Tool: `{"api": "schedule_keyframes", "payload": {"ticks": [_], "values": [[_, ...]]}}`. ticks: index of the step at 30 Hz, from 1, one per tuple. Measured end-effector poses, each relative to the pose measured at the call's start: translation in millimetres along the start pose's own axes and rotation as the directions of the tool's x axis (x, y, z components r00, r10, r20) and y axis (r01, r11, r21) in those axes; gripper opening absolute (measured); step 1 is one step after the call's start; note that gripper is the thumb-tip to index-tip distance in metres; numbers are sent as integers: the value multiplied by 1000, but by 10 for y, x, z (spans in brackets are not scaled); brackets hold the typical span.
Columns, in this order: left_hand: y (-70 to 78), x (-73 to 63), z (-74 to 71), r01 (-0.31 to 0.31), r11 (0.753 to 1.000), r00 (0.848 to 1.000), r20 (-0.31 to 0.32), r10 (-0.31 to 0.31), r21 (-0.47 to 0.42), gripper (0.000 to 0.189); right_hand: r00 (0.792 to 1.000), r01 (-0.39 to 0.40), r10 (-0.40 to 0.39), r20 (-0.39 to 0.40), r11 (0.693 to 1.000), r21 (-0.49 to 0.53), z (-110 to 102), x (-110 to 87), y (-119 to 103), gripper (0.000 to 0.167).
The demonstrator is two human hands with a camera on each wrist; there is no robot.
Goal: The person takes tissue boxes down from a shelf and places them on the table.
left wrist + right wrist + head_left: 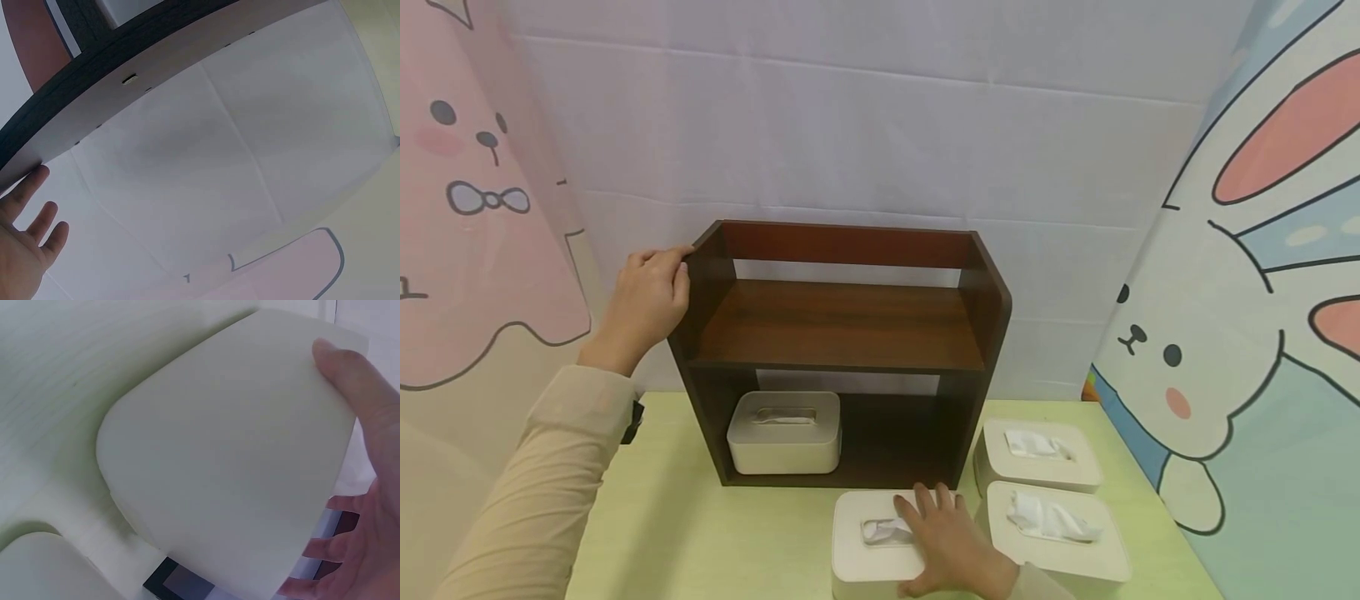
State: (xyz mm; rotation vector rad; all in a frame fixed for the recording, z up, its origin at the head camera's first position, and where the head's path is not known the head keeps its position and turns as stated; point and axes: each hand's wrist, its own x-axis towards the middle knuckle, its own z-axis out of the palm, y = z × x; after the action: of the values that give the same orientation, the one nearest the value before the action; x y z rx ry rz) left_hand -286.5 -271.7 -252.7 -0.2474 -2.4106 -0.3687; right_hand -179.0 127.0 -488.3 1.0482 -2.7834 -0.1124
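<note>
A dark brown two-tier shelf [842, 329] stands on the table. My left hand [651, 296] holds its left side panel at the upper edge; in the left wrist view, one finger of that hand [25, 244] touches the panel and two others stand apart from it. At the front of the table, my right hand [951, 542] grips a white tissue box [861, 567] from above. Its thumb presses one side wall of the box [219, 450] in the right wrist view, while the fingers reach across the top. A folded tissue shows in the slot.
A similar tissue box [786, 450] sits at the left of the shelf's lower tier. Two more, a rear box [1000, 467] and a nearer box [1060, 558], stand right of the shelf with tissues sticking out. Curtains [865, 142] surround the pale table [662, 500].
</note>
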Motion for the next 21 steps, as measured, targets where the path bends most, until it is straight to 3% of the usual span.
{"api": "schedule_keyframes", "payload": {"ticks": [11,21], "values": [[-8,7,11,4,1000,1000,4,-4,-9,35,998,1,-6,65,998,67,-49,18,33,107],[0,15,18,7,1000,1000,5,-7,-10,36,998,61,-61,2,989,133,-120,112,91,99]]}}
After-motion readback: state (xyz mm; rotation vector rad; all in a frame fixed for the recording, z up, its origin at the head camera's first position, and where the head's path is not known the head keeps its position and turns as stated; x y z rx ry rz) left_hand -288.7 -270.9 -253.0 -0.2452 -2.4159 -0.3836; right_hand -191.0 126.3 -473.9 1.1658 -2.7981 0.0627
